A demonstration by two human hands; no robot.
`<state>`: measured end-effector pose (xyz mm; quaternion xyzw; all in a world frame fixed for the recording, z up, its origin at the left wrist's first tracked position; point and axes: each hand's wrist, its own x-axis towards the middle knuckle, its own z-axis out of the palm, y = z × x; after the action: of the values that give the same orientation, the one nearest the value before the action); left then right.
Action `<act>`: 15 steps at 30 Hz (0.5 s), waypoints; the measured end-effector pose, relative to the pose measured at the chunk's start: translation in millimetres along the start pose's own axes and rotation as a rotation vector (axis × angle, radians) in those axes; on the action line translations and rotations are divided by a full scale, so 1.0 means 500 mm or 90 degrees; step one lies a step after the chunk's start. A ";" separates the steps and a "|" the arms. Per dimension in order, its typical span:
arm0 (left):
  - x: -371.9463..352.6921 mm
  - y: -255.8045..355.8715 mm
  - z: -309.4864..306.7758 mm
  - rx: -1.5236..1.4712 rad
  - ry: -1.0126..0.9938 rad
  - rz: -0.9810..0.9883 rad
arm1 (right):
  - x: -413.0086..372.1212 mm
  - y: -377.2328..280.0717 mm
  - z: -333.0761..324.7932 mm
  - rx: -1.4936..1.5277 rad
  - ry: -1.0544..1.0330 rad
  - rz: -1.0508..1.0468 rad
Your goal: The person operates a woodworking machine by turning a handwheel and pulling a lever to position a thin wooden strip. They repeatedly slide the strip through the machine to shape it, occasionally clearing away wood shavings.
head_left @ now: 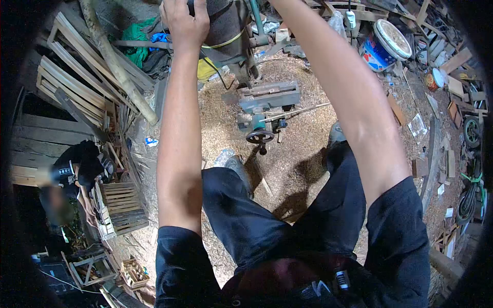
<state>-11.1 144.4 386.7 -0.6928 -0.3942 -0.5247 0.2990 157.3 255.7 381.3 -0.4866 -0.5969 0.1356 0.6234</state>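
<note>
**Forward Past a Handwheel point(259, 136), Two Arms point(179, 118) Stretched**

A person's left hand point(186, 23) was raised beyond the handwheel and to its left, thumb and fingers parted about a dark piece point(191, 7) at the upper edge of view (too closely cropped to tell whether it was grasped). The right hand lay out of sight past that edge, so its hold could not be told; its bare forearm point(336, 59) showed beyond and to the right of the handwheel. A dark machine housing point(222, 28) stood beyond the handwheel, just beside the left hand. Directly behind the handwheel sat a grey metal table point(269, 97), and wood shavings point(221, 110) covered the floor around it. A blue-and-white bucket point(379, 55) stood well to the handwheel's right; far to its left, another person point(84, 159) in dark clothing bent near a slatted crate point(123, 200).
</note>
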 end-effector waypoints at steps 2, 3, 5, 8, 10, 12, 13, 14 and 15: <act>0.007 -0.003 0.000 -0.014 -0.008 -0.011 | -0.025 0.039 -0.012 -0.019 -0.024 -0.020; 0.001 -0.004 -0.002 -0.025 -0.014 -0.026 | -0.052 0.075 -0.011 -0.033 -0.038 -0.039; -0.016 -0.005 -0.013 -0.059 0.022 -0.025 | -0.135 0.147 -0.030 -0.013 -0.062 -0.066; -0.129 0.023 -0.055 -0.080 0.042 -0.067 | -0.329 0.208 -0.089 0.061 -0.152 0.075; -0.293 0.043 -0.091 -0.071 -0.086 -0.247 | -0.505 0.327 -0.098 -0.094 -0.260 0.164; -0.464 0.064 -0.120 -0.157 -0.284 -0.390 | -0.703 0.397 -0.122 -0.083 -0.377 0.229; -0.578 0.066 -0.120 -0.211 -0.350 -0.424 | -0.747 0.360 -0.143 -0.290 -0.547 0.271; -0.639 0.101 -0.138 -0.202 -0.483 -0.574 | -0.805 0.375 -0.140 -0.292 -0.632 0.257; -0.726 0.125 -0.153 -0.184 -0.550 -0.604 | -0.858 0.392 -0.133 -0.293 -0.716 0.241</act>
<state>-45.3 -35.1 57.9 -0.6251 -0.6670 -0.3220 -0.2462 188.7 0.5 -19.5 -0.5596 -0.7504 0.3466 0.0598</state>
